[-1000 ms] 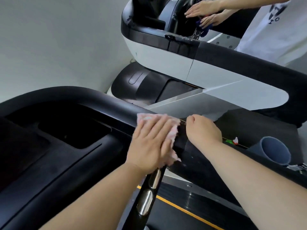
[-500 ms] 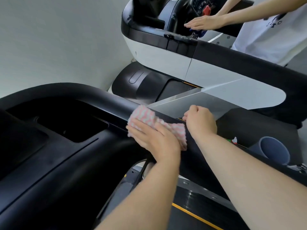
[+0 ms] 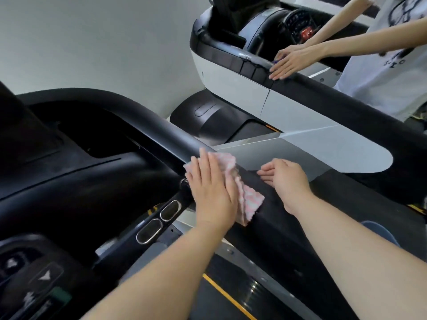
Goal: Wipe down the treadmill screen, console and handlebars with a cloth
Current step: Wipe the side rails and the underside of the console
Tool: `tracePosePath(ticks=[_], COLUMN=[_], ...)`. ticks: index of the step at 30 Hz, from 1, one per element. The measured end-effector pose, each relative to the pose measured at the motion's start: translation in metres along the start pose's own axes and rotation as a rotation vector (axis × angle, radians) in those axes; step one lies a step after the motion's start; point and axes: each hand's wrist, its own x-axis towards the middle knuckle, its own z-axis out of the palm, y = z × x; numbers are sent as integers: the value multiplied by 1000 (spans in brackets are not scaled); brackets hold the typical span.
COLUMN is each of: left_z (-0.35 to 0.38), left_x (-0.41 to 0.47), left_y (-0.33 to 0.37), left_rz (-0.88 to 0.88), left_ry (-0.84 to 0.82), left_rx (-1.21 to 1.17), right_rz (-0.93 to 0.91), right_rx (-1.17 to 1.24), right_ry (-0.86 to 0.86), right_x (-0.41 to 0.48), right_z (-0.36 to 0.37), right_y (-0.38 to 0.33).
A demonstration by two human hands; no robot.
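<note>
My left hand (image 3: 211, 190) lies flat, fingers straight, pressing a pink-and-white checked cloth (image 3: 248, 199) onto the black right handlebar (image 3: 272, 218) of the treadmill. The cloth drapes over the bar and sticks out to the right of my palm. My right hand (image 3: 287, 181) rests on the same bar just right of the cloth, fingers loosely bent, holding nothing. The black console (image 3: 76, 172) fills the left, with a recessed tray and arrow buttons (image 3: 44, 277) at the lower left. Two oval metal sensor pads (image 3: 159, 220) sit on a grip below my left hand.
A second treadmill (image 3: 242, 88) stands behind, white and black. Another person in a white shirt (image 3: 390, 70) wipes its rail with both hands (image 3: 291, 63). A grey wall (image 3: 92, 42) is to the left. The belt with a yellow stripe (image 3: 228, 296) lies below.
My left hand turned from sideways to fingers pointing forward and flattened the cloth on the bar. My right hand's fist relaxed. The view shifted, showing the console buttons.
</note>
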Motion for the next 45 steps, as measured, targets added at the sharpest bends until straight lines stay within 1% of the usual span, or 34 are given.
tracePosePath(ticks=[3, 4, 6, 7, 9, 10, 12, 14, 17, 20, 21, 22, 23, 24, 25, 26, 27, 28, 29, 30, 32, 33, 34, 35, 36, 37, 38, 39, 40, 41, 43, 44, 45], left_z=[-10, -10, -2, 9, 28, 35, 41, 35, 10, -10, -11, -12, -13, -13, -18, -25, -33, -41, -48, -54, -63, -69, -75, -81, -83, -82, -77, -71, -66, -63, -69, -75, -82], left_x=[42, 40, 5, -26, -89, -110, -112, -79, -11, 35, 36, 31, 22, 14, 13, 22, 40, 62, 87, 113, 164, 187, 207, 223, 233, 237, 236, 230, 219, 205, 187, 195, 211], left_y=[-23, -20, 3, 18, 46, 56, 63, 58, 19, -12, -10, -6, -2, -2, -6, -12, -19, -27, -32, -37, -57, -74, -91, -105, -112, -112, -108, -97, -84, -76, -80, -92, -105], left_rz=[-48, -19, 125, 197, 286, 271, 150, 54, -37, -78, -55, 7, 123, 277, 429, 540, 602, 619, 586, 506, 301, 212, 133, 67, 42, 58, 106, 147, 187, 294, 615, 696, 701], left_ry=[35, 41, 60, 40, -66, -104, -98, -29, 46, 43, 50, 41, 16, -28, -108, -213, -291, -328, -351, -383, -439, -439, -413, -349, -269, -210, -196, -236, -336, -421, -493, -518, -537], left_rx=[59, 49, 4, -38, -94, -110, -136, -137, -65, -13, 14, 66, 119, 148, 163, 177, 213, 266, 319, 366, 452, 497, 558, 611, 639, 622, 550, 440, 352, 280, 179, 167, 180], right_rz=[-127, -179, -219, -207, -128, -94, -102, -150, -154, -151, -172, -193, -207, -208, -195, -168, -144, -127, -126, -136, -172, -195, -223, -255, -287, -312, -326, -329, -321, -307, -289, -302, -326], right_rx=[-175, -212, -252, -231, -104, -53, -71, -158, -151, -157, -200, -258, -314, -361, -405, -443, -466, -469, -466, -462, -464, -480, -512, -551, -589, -621, -645, -656, -649, -622, -524, -469, -423], right_ry=[11, 4, -5, -2, -20, -31, -48, -31, -11, 2, -1, -4, 0, 6, 17, 27, 32, 31, 27, 25, 44, 62, 86, 108, 124, 134, 140, 143, 148, 161, 221, 258, 280], right_x=[-5, -7, -10, -8, -6, -5, -7, -12, -13, -12, -12, -12, -12, -11, -9, -7, -5, -4, -3, -3, -5, -7, -8, -8, -8, -6, -4, -1, 2, 5, 10, 11, 10], right_z=[-2, -2, -2, -3, -6, -7, -7, -7, -6, -3, -1, 1, 5, 9, 14, 19, 24, 31, 38, 46, 63, 73, 83, 93, 103, 113, 123, 132, 140, 145, 149, 149, 148], right_y=[5, 5, 4, 3, 2, 1, 0, 0, 3, 5, 5, 4, 1, -1, -3, -7, -11, -16, -20, -25, -33, -36, -38, -40, -42, -46, -50, -55, -61, -65, -68, -67, -64])
